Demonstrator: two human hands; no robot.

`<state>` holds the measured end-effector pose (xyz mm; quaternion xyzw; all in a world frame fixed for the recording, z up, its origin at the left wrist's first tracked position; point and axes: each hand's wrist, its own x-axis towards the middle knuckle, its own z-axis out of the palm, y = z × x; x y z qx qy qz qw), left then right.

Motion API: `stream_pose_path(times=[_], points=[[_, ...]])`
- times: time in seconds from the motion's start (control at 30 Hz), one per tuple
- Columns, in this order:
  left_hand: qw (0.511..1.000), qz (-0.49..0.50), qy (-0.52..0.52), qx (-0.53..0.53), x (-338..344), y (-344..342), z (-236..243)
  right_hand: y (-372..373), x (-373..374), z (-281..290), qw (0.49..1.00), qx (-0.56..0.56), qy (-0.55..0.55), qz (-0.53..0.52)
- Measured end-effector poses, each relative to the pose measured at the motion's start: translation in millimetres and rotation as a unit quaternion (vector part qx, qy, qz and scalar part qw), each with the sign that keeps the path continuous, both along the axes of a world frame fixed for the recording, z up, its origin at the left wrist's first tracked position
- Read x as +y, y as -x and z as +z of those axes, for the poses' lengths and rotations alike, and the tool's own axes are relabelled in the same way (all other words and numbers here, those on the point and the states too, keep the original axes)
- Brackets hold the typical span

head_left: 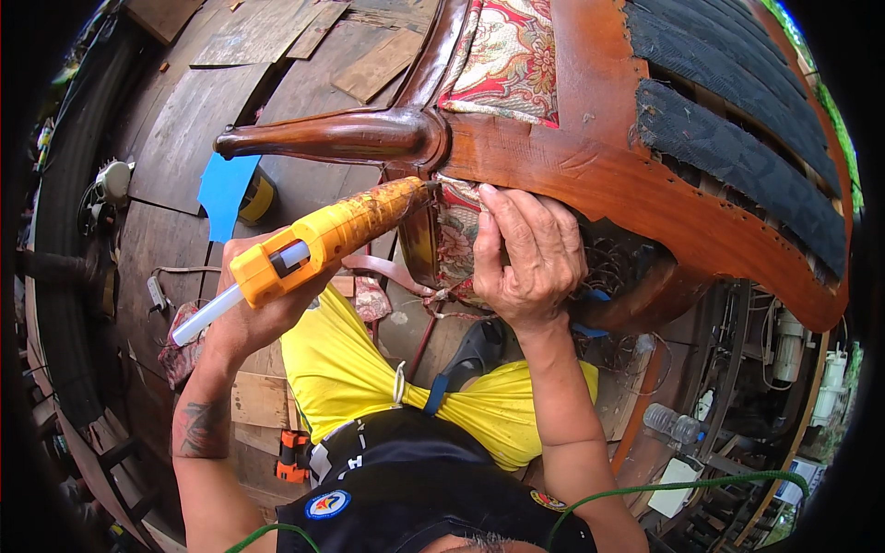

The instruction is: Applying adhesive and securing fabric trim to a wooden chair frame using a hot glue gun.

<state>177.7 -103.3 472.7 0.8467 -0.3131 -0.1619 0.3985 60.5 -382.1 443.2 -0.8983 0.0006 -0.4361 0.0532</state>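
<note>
My left hand (pixel 249 323) is closed on a yellow hot glue gun (pixel 341 230) with a translucent glue stick sticking out of its back. Its stained nozzle points at the inner edge of a varnished wooden chair frame (pixel 581 166), where a strip of red floral fabric (pixel 458 235) lies. My right hand (pixel 530 258), fingers bent and drawn together, pinches that fabric's edge just right of the nozzle. Another floral panel (pixel 502 55) is set in the frame above. Dark webbing strips (pixel 710 157) span the right side of the chair.
Around me are wooden floorboards (pixel 175 157) with loose offcuts (pixel 378 64), a blue card (pixel 226 184) by a tin, and an orange tool (pixel 292 456) near my left leg. Plastic bottles (pixel 671 424), pipes and clutter line the lower right. A green cord (pixel 710 482) crosses low in view.
</note>
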Motion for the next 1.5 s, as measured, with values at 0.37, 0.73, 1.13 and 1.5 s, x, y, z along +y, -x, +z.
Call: stream_pose_path(times=[0.37, 0.73, 1.13, 1.5], points=[[0.996, -0.019, 0.034, -0.079, -2, 3, -3, 1, -1, -1, 1.000, -0.001, 0.004, 0.001], [0.959, 0.111, 0.084, 0.246, -6, 46, -20, -1, -3, 1, 1.000, 0.000, 0.007, 0.000], [0.947, 0.093, 0.250, 0.179, 76, 82, -79, 4, 1, 2, 1.000, 0.007, 0.015, -0.003], [0.686, 0.663, -0.185, -0.237, 238, 157, -243, 2, -14, 10, 0.990, 0.013, 0.140, 0.005]])
